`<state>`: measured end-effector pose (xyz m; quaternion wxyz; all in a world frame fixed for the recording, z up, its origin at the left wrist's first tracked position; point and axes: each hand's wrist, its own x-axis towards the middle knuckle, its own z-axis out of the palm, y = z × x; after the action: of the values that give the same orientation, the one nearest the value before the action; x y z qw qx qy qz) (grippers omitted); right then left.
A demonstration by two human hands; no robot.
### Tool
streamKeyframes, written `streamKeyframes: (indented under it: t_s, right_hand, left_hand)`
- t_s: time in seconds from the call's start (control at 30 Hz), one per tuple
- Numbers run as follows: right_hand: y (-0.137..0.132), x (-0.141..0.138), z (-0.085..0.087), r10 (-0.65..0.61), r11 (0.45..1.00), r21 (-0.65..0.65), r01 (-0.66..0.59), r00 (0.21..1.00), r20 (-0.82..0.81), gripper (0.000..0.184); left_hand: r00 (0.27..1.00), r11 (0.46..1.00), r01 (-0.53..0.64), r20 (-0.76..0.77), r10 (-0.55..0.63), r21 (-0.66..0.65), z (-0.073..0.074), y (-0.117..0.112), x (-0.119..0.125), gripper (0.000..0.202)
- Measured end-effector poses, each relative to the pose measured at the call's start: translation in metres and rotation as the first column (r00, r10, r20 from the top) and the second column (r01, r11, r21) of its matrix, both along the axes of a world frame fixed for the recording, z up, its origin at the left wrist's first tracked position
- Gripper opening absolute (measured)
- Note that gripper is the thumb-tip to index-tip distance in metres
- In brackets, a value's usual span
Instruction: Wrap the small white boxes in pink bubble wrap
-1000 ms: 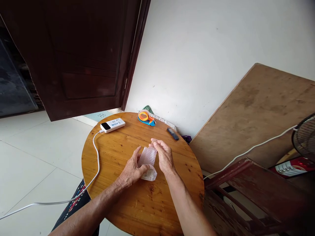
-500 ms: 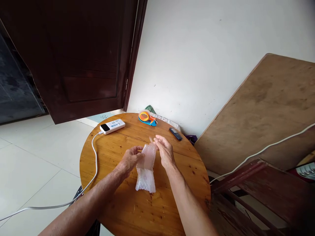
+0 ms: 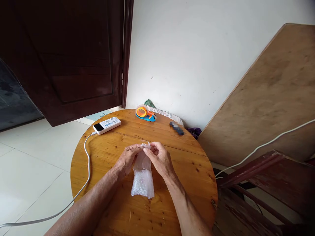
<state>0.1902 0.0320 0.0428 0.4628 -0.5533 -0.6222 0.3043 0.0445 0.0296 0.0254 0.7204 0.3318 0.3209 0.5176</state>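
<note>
A strip of clear bubble wrap (image 3: 142, 183) hangs from my fingers over the round wooden table (image 3: 177, 167), its lower end toward me. At its upper left edge, my left hand (image 3: 129, 156) pinches the film between thumb and fingers. My right hand (image 3: 158, 159) closes on the upper right edge, the thumb pressed on the top. Between the fingertips a small clear loop stands up at the top edge; whether it is tape or wrap I cannot tell. Both hands nearly meet there.
On the table's far side stand an orange and blue tape dispenser (image 3: 145, 113) and a dark, partly blurred object (image 3: 176, 128). A white power bank (image 3: 107, 125) with a white cable (image 3: 89, 164) lies at the left. A wooden board (image 3: 265, 91) leans on the wall.
My right hand has come down and left onto the top of the bubble wrap, close to my left hand. The clear piece it held above is now at the wrap's top edge.
</note>
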Motion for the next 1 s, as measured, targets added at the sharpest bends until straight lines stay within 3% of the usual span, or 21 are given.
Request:
streamKeyframes:
  t_s: [0.1,0.23,0.37,0.47,0.57,0.77,0.87,0.93,1.0]
  right_hand:
    - [0.001,0.003,-0.001,0.015,1.000,-0.014,-0.016,0.999,-0.051,0.018]
    - [0.003,0.009,-0.004,0.003,0.999,0.037,0.000,0.996,-0.086,0.027]
    - [0.010,0.016,-0.007,-0.027,0.998,-0.055,0.006,0.914,-0.405,0.032]
    - [0.015,0.019,-0.010,-0.086,0.986,-0.166,-0.011,0.820,-0.566,0.033]
    - [0.016,0.019,-0.012,-0.089,0.975,-0.218,-0.051,0.807,-0.584,0.036]
    - [0.010,0.018,-0.009,0.067,0.923,-0.288,-0.255,0.844,-0.532,0.039]
    - [0.008,0.018,-0.009,0.083,0.902,-0.325,-0.282,0.855,-0.512,0.039]
    - [0.008,0.017,-0.011,0.058,0.906,-0.328,-0.268,0.846,-0.530,0.039]
    - [0.008,0.016,-0.012,0.038,0.907,-0.331,-0.260,0.833,-0.553,0.041]
  left_hand:
    - [1.000,1.000,0.012,-0.019,-0.012,-0.013,0.000,0.000,0.000,0.031]
    - [0.998,0.996,-0.054,0.008,0.054,-0.070,-0.002,0.004,-0.001,0.032]
    - [0.970,0.960,-0.237,0.026,0.244,-0.146,-0.008,0.014,-0.007,0.035]
    - [0.959,0.952,-0.278,0.011,0.282,-0.126,-0.011,0.018,-0.012,0.038]
    - [0.961,0.957,-0.276,-0.024,0.275,-0.092,-0.010,0.017,-0.014,0.041]
    - [0.968,0.971,-0.237,-0.088,0.234,-0.025,-0.006,0.012,-0.012,0.046]
    - [0.960,0.968,-0.252,-0.125,0.251,0.010,-0.005,0.012,-0.014,0.046]
    - [0.901,0.929,-0.354,-0.225,0.370,0.110,-0.003,0.010,-0.017,0.043]
    - [0.777,0.858,-0.423,-0.370,0.510,0.292,-0.001,0.007,-0.021,0.036]
